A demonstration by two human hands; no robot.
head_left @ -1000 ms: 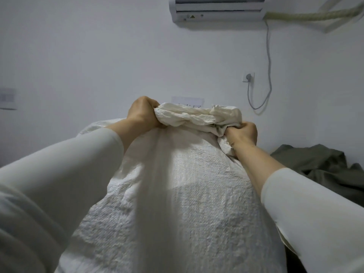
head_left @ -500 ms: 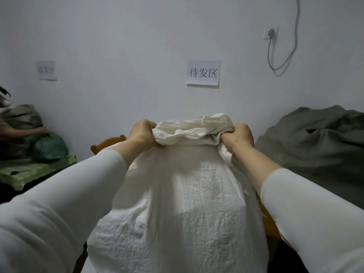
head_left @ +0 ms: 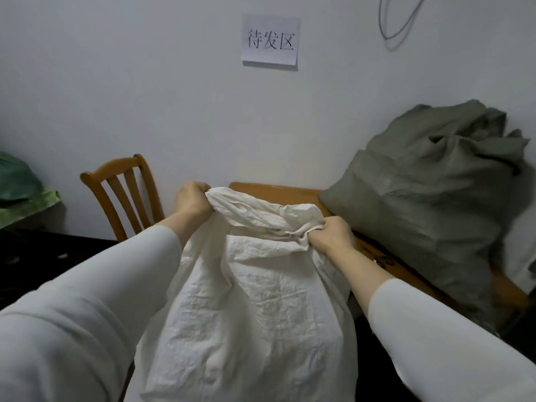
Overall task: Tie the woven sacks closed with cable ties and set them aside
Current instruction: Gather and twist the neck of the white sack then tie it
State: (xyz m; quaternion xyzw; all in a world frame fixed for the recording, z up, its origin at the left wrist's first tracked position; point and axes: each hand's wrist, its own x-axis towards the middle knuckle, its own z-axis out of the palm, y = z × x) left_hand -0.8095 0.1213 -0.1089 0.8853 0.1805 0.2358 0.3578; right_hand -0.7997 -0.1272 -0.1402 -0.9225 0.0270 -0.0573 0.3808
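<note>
A full white woven sack (head_left: pixel 246 309) fills the middle of the view, its bunched mouth at the top. My left hand (head_left: pixel 193 201) grips the left end of the gathered mouth. My right hand (head_left: pixel 333 235) grips the right end, a little lower. The sack hangs in front of a wooden table; its bottom is out of sight. No cable tie shows on the mouth.
A wooden table (head_left: pixel 272 188) stands against the wall behind the sack, with a grey-green sack (head_left: pixel 429 204) on its right part. A wooden chair (head_left: pixel 121 192) stands at the left. Green bags (head_left: pixel 20 187) lie at the far left. A paper sign (head_left: pixel 271 42) hangs on the wall.
The sack and both hands have dropped lower and the view has tilted down. The chair and table now show behind the sack. Both hands keep their grip.
</note>
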